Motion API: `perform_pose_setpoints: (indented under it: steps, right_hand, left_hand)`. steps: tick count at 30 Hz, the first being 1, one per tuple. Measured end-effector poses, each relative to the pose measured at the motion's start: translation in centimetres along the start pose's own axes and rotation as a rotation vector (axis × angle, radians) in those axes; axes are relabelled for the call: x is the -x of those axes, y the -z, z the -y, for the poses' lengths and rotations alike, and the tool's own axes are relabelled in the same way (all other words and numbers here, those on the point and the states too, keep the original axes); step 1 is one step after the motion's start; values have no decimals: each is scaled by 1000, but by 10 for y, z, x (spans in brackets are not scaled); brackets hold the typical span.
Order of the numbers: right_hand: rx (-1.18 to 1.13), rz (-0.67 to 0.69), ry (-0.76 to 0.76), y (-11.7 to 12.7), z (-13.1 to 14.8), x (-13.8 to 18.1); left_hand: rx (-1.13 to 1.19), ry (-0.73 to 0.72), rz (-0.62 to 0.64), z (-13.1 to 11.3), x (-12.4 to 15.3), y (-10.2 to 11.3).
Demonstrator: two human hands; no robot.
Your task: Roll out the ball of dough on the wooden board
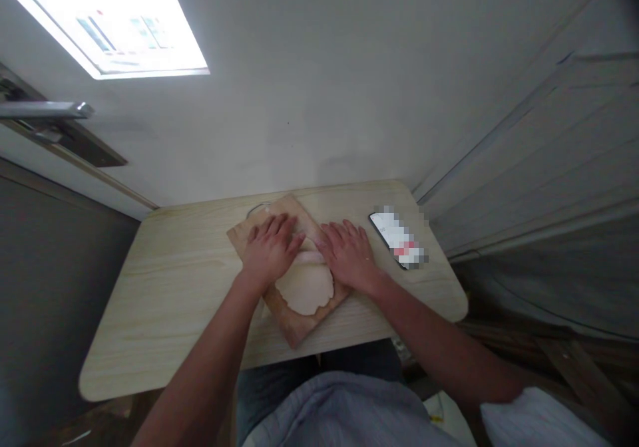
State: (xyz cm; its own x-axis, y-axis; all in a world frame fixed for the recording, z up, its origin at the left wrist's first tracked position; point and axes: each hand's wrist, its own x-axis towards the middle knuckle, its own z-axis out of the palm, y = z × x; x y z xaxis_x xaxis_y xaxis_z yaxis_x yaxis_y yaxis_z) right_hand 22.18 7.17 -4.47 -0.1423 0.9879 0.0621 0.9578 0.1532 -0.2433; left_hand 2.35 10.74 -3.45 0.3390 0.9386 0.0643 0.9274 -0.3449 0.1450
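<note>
A flat, pale sheet of dough (305,290) with an uneven edge lies on a wooden cutting board (294,335), which is set at an angle on the table. Across the dough's far part runs a light rolling pin (310,257); only its middle shows between my hands. My left hand (272,247) rests palm down over the pin's left end, fingers stretched forward. Over the right end lies my right hand (349,251), its fingers also extended and slightly apart. Both palms hide the ends of the pin.
The board's metal handle (255,207) sticks out at its far left. A phone (398,239) with a lit screen lies right of my right hand. The light wooden table (164,300) stands against a white door with a lever handle (47,110) and a bright window pane.
</note>
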Motion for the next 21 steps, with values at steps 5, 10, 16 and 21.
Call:
perform_pose_setpoints:
  steps: [5,10,16,21]
  right_hand:
    - [-36,74,-2,4,7,30]
    - [-69,102,20,11,16,57]
    - [-102,75,28,14,25,87]
    - [-162,54,122,12,17,105]
  left_hand:
    - [-7,-43,57,-3,16,4]
    - [-6,-79,66,-7,37,10]
    - [16,-65,1,-12,74,8]
    - [56,-68,-61,-17,109,2]
